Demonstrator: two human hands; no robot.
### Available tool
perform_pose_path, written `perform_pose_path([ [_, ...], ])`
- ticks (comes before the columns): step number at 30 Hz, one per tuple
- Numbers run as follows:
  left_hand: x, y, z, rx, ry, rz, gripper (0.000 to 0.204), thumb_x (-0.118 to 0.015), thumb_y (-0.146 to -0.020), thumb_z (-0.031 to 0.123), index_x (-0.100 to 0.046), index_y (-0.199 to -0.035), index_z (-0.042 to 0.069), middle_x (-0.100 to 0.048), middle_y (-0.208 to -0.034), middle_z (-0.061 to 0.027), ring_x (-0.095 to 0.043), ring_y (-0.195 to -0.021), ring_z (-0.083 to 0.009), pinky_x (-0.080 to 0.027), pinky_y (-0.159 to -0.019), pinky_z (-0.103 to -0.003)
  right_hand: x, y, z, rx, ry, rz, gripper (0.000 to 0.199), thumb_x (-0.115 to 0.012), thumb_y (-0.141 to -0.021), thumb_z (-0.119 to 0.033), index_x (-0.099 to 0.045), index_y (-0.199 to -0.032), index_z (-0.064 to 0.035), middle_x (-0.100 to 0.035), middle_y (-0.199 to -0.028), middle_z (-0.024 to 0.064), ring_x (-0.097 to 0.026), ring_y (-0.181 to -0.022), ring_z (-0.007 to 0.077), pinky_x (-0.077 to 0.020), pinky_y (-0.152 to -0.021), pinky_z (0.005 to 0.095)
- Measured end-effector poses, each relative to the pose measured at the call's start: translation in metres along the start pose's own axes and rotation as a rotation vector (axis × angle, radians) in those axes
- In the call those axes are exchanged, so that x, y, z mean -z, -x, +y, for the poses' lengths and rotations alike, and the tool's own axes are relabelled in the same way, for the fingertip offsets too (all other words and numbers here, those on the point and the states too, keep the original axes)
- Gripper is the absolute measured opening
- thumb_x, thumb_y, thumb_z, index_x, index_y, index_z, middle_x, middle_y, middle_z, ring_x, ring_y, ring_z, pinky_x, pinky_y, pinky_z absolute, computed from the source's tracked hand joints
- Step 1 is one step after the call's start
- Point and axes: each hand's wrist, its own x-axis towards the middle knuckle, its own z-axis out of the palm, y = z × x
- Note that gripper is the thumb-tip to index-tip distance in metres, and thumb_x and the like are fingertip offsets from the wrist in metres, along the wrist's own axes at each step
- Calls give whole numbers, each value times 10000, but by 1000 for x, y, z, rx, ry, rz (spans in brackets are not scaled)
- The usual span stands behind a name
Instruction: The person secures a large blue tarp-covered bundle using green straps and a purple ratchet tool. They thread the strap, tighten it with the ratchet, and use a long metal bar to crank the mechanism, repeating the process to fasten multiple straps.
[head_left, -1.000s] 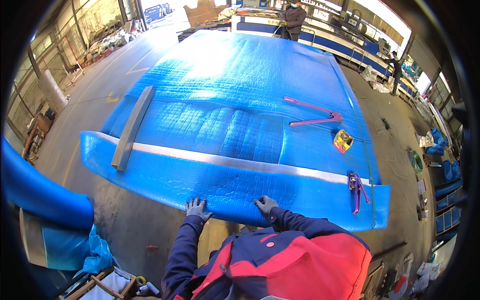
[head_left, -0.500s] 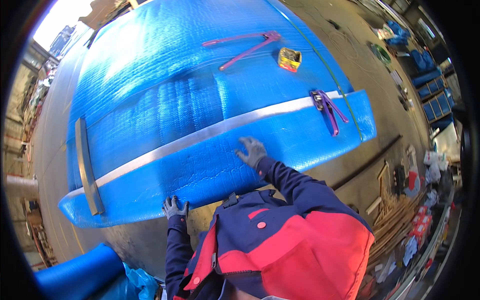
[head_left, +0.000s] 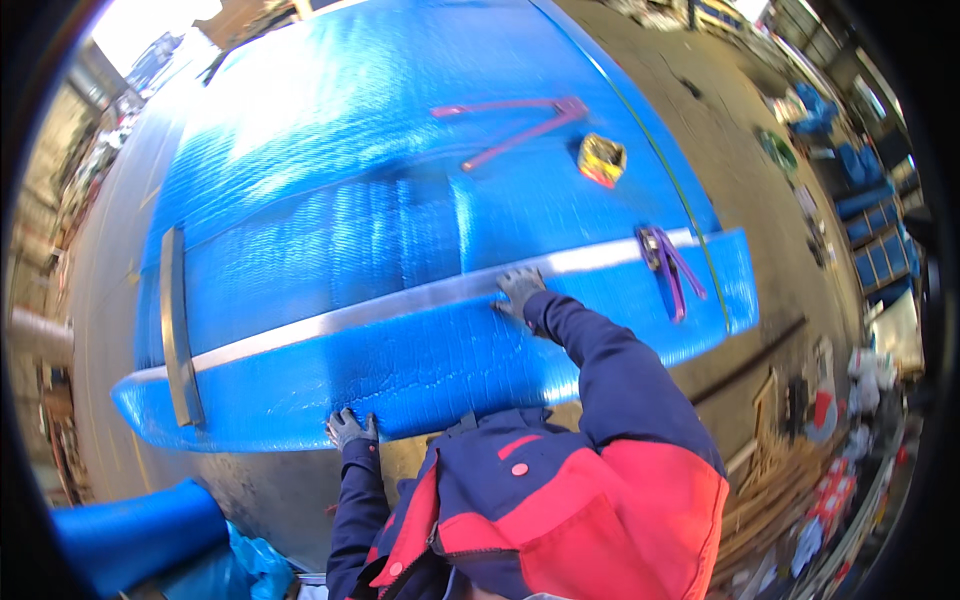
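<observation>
A large block wrapped in blue bubble sheeting [head_left: 300, 250] lies in front of me, with a silver strip [head_left: 400, 305] running across it. My left hand [head_left: 352, 428], in a grey glove, rests on the near edge with its fingers spread. Farther forward and to the right, my right hand [head_left: 520, 287], also gloved, lies with fingers apart over the silver strip, holding nothing. To its right, a purple-handled strapping tool [head_left: 668, 272] sits across the strip's right end, beside a thin green strap [head_left: 655, 145]. Near the left end lies a square bar [head_left: 176, 325].
On the sheeting farther off are a long-handled reddish cutter [head_left: 525, 130] and a yellow-and-red open container [head_left: 603, 160]. A blue roll [head_left: 140, 535] stands on the floor at lower left. Wood strips [head_left: 765, 495] and clutter line the right side.
My right hand has reached forward from the blue sheeting onto the silver strip. My left hand stays at the near edge. The view has shifted slightly.
</observation>
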Motion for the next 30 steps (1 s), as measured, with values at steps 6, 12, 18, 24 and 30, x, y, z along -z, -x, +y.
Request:
perform_pose_path([
  [6, -16, 4, -3, 15, 26, 33, 724, -714, -826, 548, -573, -1346, 65, -402, -1485, -275, -306, -1431, -488, -179, -1212, -611, 7, -6, -1, 182, -33, -19, 615, -679, -848, -641, -643, -1164, -115, -650, -1184, 150, -622, -1146, 358, -446, -977, 518],
  [12, -18, 5, 1, 51, 44, 4, 795, -692, -843, 540, -509, -1425, 31, -344, -1546, -275, -231, -1483, -475, -119, -1236, -592, 20, -25, -9, 157, -156, -359, 641, -560, -938, -662, -607, -1192, -75, -693, -1157, 177, -669, -1094, 379, -519, -918, 499],
  [18, 4, -7, 33, -119, 54, -22, 891, -643, -863, 618, -405, -1544, 95, -284, -1605, -281, -233, -1492, -486, -140, -1231, -585, 19, -46, 0, 192, -109, -351, 593, -475, -993, -634, -598, -1208, -95, -705, -1175, 159, -680, -1087, 365, -534, -891, 498],
  [24, 5, -14, 56, -43, -93, -167, 943, -572, -880, 694, -329, -1597, 134, -210, -1643, -267, -167, -1524, -475, -99, -1234, -598, 2, -35, -3, 144, -83, -247, 601, -486, -972, -661, -597, -1196, -115, -705, -1184, 148, -682, -1092, 356, -535, -894, 494],
  [30, 2, -11, 52, -33, -69, -134, 954, -561, -879, 710, -321, -1601, 135, -210, -1647, -254, -169, -1526, -466, -88, -1238, -590, 3, -28, -17, 5, -96, -223, 652, -560, -927, -669, -593, -1306, -140, -677, -1250, 139, -643, -1178, 345, -487, -983, 488],
])
